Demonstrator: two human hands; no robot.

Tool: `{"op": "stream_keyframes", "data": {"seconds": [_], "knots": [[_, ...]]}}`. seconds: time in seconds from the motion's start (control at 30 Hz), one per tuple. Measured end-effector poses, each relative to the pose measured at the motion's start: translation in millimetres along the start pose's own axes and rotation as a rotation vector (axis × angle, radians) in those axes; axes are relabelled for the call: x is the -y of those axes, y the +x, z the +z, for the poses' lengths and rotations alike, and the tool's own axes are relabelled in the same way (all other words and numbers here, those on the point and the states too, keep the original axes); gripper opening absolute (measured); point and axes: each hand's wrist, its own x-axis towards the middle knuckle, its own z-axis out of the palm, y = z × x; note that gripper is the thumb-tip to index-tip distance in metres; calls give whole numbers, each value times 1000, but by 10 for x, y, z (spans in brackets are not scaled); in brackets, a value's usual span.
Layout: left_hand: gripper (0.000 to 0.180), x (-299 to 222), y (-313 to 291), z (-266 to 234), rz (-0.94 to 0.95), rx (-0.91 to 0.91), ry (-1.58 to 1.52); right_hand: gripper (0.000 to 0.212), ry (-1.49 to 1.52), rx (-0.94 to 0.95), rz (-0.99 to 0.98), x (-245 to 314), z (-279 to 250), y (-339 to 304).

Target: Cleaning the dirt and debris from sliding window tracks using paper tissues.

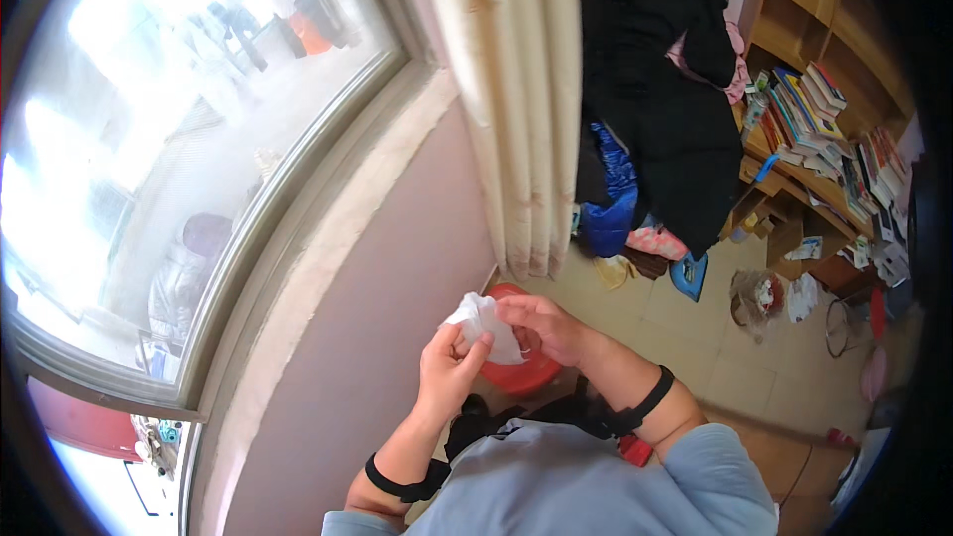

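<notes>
Between my hands is a thin, crumpled white piece [502, 339], and I cannot tell whether it is cloth, tissue or plastic. My left hand [445, 369] pinches its near left edge between thumb and fingers. At its upper right, my right hand [546, 326] grips it too, fingers closed. Directly below stands a round red basin or stool [526, 374], partly covered by my hands and the white piece.
To the left are a wall [382, 288] and a window with a sill [328, 228]. Ahead hangs a cream curtain [521, 119], beside a heap of dark clothes [660, 129]. A desk with stacked books [804, 119] stands right; a bag [756, 303] sits on the tiled floor.
</notes>
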Motion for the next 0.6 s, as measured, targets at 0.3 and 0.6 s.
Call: {"op": "stream_keyframes", "data": {"seconds": [0.3, 0.6], "knots": [[25, -186, -304, -1751, -28, -107, 85, 23, -193, -10, 45, -418, 1438, 1020], [23, -1098, -704, -2198, 860, -340, 757, 21, -879, 426, -937, 63, 2249, 1242]]}}
